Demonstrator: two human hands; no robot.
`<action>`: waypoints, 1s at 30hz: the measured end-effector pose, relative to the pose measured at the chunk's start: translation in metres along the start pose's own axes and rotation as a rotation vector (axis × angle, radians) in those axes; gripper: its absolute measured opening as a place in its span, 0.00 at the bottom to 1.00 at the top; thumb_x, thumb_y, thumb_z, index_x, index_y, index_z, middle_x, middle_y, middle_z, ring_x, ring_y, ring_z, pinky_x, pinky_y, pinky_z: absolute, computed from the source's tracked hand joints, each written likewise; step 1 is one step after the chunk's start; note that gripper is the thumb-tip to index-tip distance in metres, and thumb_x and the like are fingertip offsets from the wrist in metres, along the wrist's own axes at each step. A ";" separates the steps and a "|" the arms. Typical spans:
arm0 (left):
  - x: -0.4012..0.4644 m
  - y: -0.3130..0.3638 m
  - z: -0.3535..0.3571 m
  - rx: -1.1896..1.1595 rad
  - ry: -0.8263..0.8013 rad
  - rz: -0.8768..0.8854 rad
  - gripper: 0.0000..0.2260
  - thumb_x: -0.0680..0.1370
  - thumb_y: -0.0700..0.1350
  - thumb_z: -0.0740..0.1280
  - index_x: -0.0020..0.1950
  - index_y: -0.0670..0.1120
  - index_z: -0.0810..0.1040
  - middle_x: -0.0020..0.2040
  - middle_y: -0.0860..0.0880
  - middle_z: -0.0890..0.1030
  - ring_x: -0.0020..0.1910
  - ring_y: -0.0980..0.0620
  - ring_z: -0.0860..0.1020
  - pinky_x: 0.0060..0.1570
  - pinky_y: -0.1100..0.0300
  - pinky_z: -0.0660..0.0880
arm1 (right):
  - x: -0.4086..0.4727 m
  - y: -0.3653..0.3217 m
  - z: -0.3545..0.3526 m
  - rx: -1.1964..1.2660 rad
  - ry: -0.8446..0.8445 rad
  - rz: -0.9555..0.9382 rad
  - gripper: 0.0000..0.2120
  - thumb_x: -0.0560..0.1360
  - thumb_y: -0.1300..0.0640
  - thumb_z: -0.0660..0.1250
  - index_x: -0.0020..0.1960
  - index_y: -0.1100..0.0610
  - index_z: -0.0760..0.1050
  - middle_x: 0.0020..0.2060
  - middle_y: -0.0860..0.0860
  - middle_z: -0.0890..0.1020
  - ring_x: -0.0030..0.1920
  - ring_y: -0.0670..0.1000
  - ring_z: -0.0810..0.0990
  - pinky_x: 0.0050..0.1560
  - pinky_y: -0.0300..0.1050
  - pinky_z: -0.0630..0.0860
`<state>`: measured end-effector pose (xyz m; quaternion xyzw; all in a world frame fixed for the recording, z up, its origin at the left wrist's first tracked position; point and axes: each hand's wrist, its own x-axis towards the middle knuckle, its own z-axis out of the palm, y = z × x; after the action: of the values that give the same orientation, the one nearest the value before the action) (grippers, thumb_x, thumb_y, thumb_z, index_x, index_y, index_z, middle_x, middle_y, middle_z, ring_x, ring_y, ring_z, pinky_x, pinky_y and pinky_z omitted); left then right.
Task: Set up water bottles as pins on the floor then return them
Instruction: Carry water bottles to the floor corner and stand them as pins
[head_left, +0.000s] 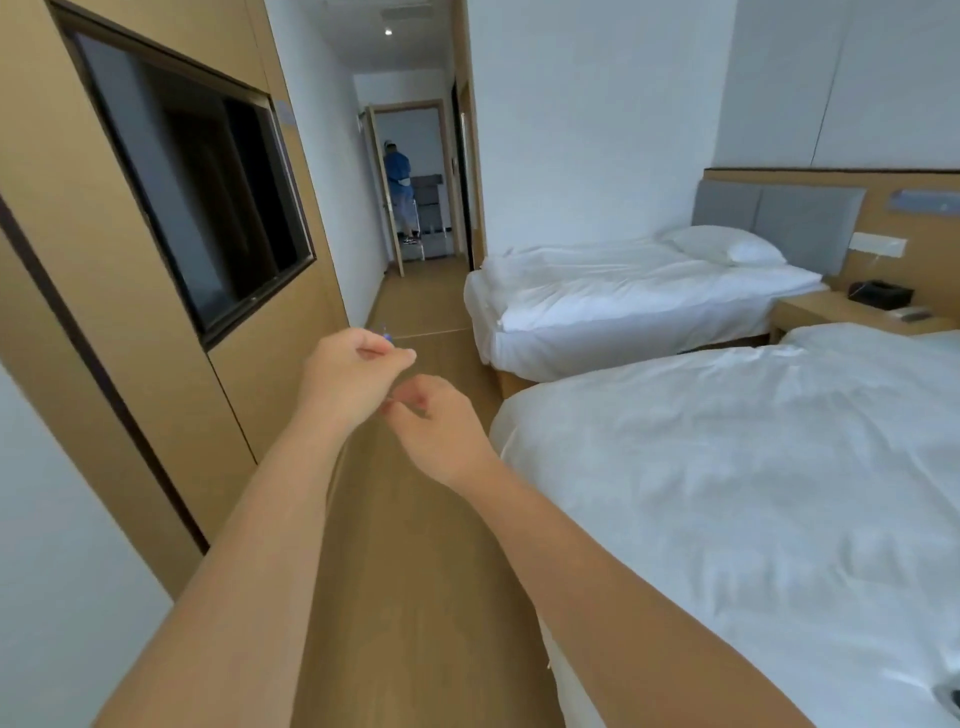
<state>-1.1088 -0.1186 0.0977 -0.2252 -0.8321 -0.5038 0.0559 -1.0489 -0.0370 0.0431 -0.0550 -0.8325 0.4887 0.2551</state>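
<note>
- Two beds fill the right side: the near bed lies just beside the right forearm, the far bed stands beyond it with a pillow at its head; between them sits a low bedside table.
- On the left runs a wooden wall with a dark-framed window panel; between it and the beds a strip of wooden floor leads on to a corridor and an open doorway.
- In that doorway, well apart, another person stands facing away; they could cross the lane, I judge.
- The left hand is raised over the floor, its fingers curled in; a small blue bit shows at its top edge; this may be a bottle cap, but whether the hand grasps it or it stands behind I cannot tell.
- The right hand hangs near the left, fingers loosely curled, nothing visible in them.
- No whole water bottle shows anywhere; the pins' place is not visible.
- For the step, I judge it best to find the bottles first, then stand them upright in mid-floor, clear of the bed edge and the wall.
</note>
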 end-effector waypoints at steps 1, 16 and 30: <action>0.019 -0.009 0.006 -0.015 0.001 0.001 0.06 0.73 0.48 0.71 0.47 0.49 0.79 0.45 0.56 0.78 0.42 0.62 0.74 0.34 0.65 0.67 | 0.016 0.009 0.002 -0.001 -0.006 0.004 0.14 0.77 0.53 0.62 0.58 0.58 0.76 0.57 0.52 0.78 0.57 0.50 0.75 0.51 0.40 0.68; 0.339 -0.127 0.047 0.105 -0.067 -0.035 0.07 0.72 0.49 0.72 0.40 0.48 0.77 0.40 0.52 0.78 0.41 0.52 0.76 0.39 0.59 0.71 | 0.330 0.096 0.043 -0.109 0.006 0.002 0.16 0.78 0.52 0.62 0.62 0.59 0.73 0.61 0.53 0.76 0.60 0.52 0.74 0.52 0.38 0.67; 0.606 -0.212 0.154 0.174 -0.120 -0.105 0.05 0.74 0.49 0.69 0.43 0.48 0.77 0.42 0.54 0.78 0.42 0.53 0.76 0.44 0.57 0.72 | 0.608 0.237 0.057 -0.150 -0.039 0.026 0.15 0.77 0.55 0.63 0.61 0.60 0.74 0.60 0.54 0.77 0.60 0.53 0.75 0.56 0.43 0.70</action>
<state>-1.7201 0.1239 0.0442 -0.2055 -0.8852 -0.4174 -0.0010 -1.6389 0.2476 0.0467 -0.0753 -0.8708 0.4292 0.2277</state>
